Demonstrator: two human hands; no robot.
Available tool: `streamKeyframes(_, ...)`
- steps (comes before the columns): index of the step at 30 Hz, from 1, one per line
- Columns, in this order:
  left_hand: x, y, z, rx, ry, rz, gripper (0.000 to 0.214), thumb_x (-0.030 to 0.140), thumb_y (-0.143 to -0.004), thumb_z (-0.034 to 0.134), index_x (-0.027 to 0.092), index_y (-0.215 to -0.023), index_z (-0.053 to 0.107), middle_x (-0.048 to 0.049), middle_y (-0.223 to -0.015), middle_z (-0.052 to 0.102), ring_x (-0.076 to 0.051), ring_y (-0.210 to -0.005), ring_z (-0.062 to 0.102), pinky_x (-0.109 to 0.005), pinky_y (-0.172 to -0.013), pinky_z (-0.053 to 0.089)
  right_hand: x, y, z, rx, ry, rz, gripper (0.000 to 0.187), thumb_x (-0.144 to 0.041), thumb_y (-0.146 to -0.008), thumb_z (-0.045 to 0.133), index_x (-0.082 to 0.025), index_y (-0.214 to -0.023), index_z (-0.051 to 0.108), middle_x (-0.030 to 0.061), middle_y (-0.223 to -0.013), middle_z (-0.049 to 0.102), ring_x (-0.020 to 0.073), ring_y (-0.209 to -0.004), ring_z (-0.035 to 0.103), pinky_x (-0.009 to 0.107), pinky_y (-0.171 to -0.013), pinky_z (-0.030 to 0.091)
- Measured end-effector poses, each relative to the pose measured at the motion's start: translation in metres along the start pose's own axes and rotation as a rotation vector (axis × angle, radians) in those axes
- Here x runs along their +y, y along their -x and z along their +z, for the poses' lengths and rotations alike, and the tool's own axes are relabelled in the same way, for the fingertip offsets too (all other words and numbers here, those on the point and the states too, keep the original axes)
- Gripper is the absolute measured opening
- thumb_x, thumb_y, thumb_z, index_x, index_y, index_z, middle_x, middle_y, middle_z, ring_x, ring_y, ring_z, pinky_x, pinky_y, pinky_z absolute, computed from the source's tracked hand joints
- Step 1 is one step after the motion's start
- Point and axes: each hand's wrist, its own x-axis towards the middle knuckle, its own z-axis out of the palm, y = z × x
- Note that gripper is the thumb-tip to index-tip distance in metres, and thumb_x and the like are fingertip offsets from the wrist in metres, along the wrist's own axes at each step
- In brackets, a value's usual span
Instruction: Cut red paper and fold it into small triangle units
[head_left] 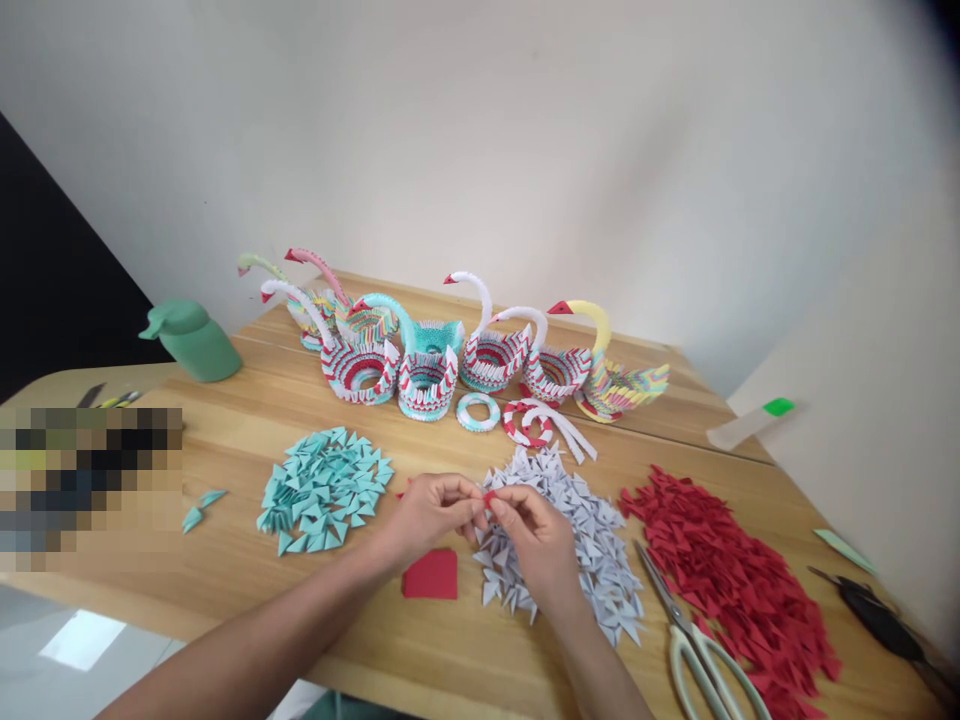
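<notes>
A small red paper piece [490, 498] is pinched between the fingertips of both hands above the table. My left hand [435, 515] holds it from the left, fingers closed. From the right, my right hand [538, 540] grips the same piece between thumb and forefinger. Below my left hand lies a small stack of red paper [430, 577]. White folded paper triangles [592, 550] spread beneath and around my right hand. To the left is a heap of teal paper triangles [326, 490]; to the right, a pile of red paper triangles [735, 575].
Scissors [686, 625] lie beside the red pile. Several paper swans [491, 355] stand along the back, with paper rings [478, 412] and white strips [570, 430] in front. A green thermos jug [196, 342] stands left, a glue bottle [750, 425] right, on the wooden table [240, 580].
</notes>
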Motion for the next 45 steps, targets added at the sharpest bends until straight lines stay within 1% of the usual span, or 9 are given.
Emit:
streamKeyframes(5,0.0,-0.001,-0.001,-0.017,0.043,-0.018,0.04,0.051,-0.071,0.065,0.011,-0.069,0.063,-0.0046,-0.064,0.067,-0.011,-0.052,0.057,-0.024,-0.056,0.046,0.004,0.0,-0.001,0.017,0.0,-0.016,0.019,-0.035,-0.083,0.058,-0.018,-0.079,0.066,0.002,-0.07,0.067,0.0157,-0.065,0.06,0.025,-0.063,0.047)
streamKeyframes(10,0.001,-0.002,-0.002,-0.016,0.03,-0.009,0.038,0.05,-0.067,0.069,0.012,-0.068,0.062,-0.0025,-0.061,0.065,-0.01,-0.051,0.055,-0.022,-0.053,0.043,0.009,0.0,-0.001,-0.021,-0.01,-0.001,0.023,-0.037,-0.084,0.057,-0.018,-0.088,0.068,0.0043,-0.073,0.069,0.0191,-0.072,0.063,0.03,-0.069,0.05)
streamKeyframes(13,0.0,-0.001,-0.001,0.002,-0.017,0.014,0.031,0.043,-0.069,0.067,0.013,-0.066,0.061,-0.0006,-0.058,0.062,-0.009,-0.05,0.053,-0.021,-0.051,0.041,0.011,0.0,0.0,-0.047,-0.01,-0.012,0.023,-0.037,-0.085,0.056,-0.019,-0.089,0.07,0.0046,-0.075,0.069,0.0193,-0.073,0.064,0.03,-0.07,0.05)
streamKeyframes(17,0.001,0.002,0.003,0.132,-0.211,0.09,0.017,0.026,-0.074,0.059,0.013,-0.063,0.06,0.0013,-0.055,0.059,-0.009,-0.051,0.05,-0.019,-0.052,0.038,0.01,0.0,0.001,-0.073,-0.031,-0.012,0.021,-0.036,-0.084,0.058,-0.019,-0.086,0.07,0.0031,-0.075,0.069,0.0177,-0.072,0.063,0.028,-0.069,0.049)
streamKeyframes(19,0.003,0.004,0.004,0.161,-0.262,0.106,0.014,0.022,-0.075,0.056,0.013,-0.064,0.06,0.0013,-0.056,0.059,-0.009,-0.052,0.05,-0.019,-0.052,0.037,0.009,0.0,0.002,-0.077,-0.032,0.001,0.019,-0.035,-0.083,0.059,-0.019,-0.085,0.07,0.0021,-0.074,0.069,0.0168,-0.07,0.063,0.027,-0.068,0.048)
streamKeyframes(25,0.005,0.005,0.003,0.037,-0.155,0.115,0.021,0.03,-0.079,0.057,0.012,-0.069,0.063,-0.0009,-0.062,0.062,-0.011,-0.056,0.054,-0.021,-0.056,0.042,0.006,0.0,0.001,-0.046,-0.009,-0.003,0.02,-0.036,-0.083,0.059,-0.018,-0.081,0.068,0.0014,-0.07,0.068,0.0158,-0.065,0.061,0.026,-0.064,0.047)
streamKeyframes(29,-0.003,0.002,0.002,0.026,-0.046,0.093,0.018,0.029,-0.071,0.068,0.012,-0.077,0.065,-0.0009,-0.067,0.064,-0.011,-0.06,0.055,-0.022,-0.06,0.043,0.004,0.0,0.001,-0.027,0.005,-0.002,0.019,-0.034,-0.083,0.06,-0.018,-0.08,0.067,0.002,-0.071,0.068,0.0155,-0.065,0.061,0.025,-0.063,0.047)
streamKeyframes(37,-0.003,0.0,-0.001,-0.021,-0.004,0.084,0.018,0.029,-0.071,0.069,0.011,-0.076,0.066,-0.0017,-0.066,0.064,-0.011,-0.061,0.055,-0.022,-0.061,0.044,0.005,0.0,0.003,-0.016,-0.012,-0.021,0.019,-0.034,-0.083,0.058,-0.017,-0.08,0.067,0.0021,-0.069,0.069,0.0151,-0.064,0.062,0.025,-0.063,0.047)
streamKeyframes(45,-0.007,-0.003,-0.003,-0.035,0.078,0.065,0.026,0.035,-0.067,0.073,0.012,-0.079,0.067,-0.0032,-0.069,0.068,-0.012,-0.062,0.058,-0.024,-0.064,0.046,0.007,-0.001,0.003,-0.027,-0.009,-0.02,0.019,-0.033,-0.084,0.058,-0.017,-0.084,0.067,0.0023,-0.073,0.069,0.0156,-0.069,0.063,0.025,-0.066,0.048)
